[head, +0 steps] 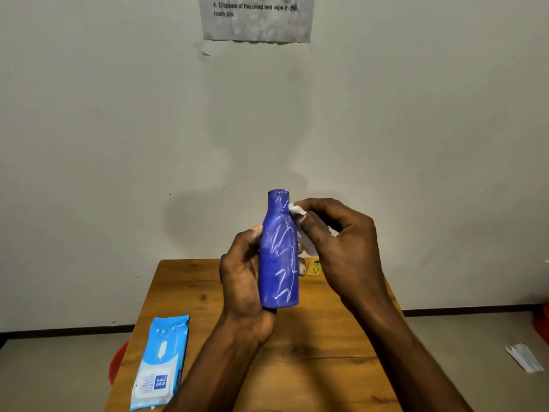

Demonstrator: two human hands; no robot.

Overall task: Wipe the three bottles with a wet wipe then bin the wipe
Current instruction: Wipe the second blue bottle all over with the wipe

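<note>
Blue bottle (279,257): held upright in the air above the far half of the tabletop (312,352), cap off as far as I can see, its side scrawled with white chalk-like scribbles; no printed label shows.
Left hand (243,281): fingers and thumb curled round the lower body of the blue bottle, palm under its base.
Right hand (335,239): pinching a white wet wipe (297,209) between thumb and fingertips and pressing it to the bottle's shoulder, just below the neck; more of the wipe trails down behind the fingers.
Yellow bottle (314,266): only a sliver shows behind the hands, standing at the far edge of the tabletop; its dark print is too small to read.
Third bottle: a thin strip of blue peeks out left of the left hand; I cannot tell what it is.
Wipes pack (162,362): light blue and white, lying flat at the near left edge of the tabletop, with a dark blue patch reading "mee mee" upside down from where I stand.
Wall notice (257,17): crumpled grey paper, readable line "4. Dispose of the used wet wipe in the trash bin."
Red object (117,362): on the floor beside the tabletop's left edge, mostly hidden.
Floor litter (524,356): a white wrapper lying at right.
</note>
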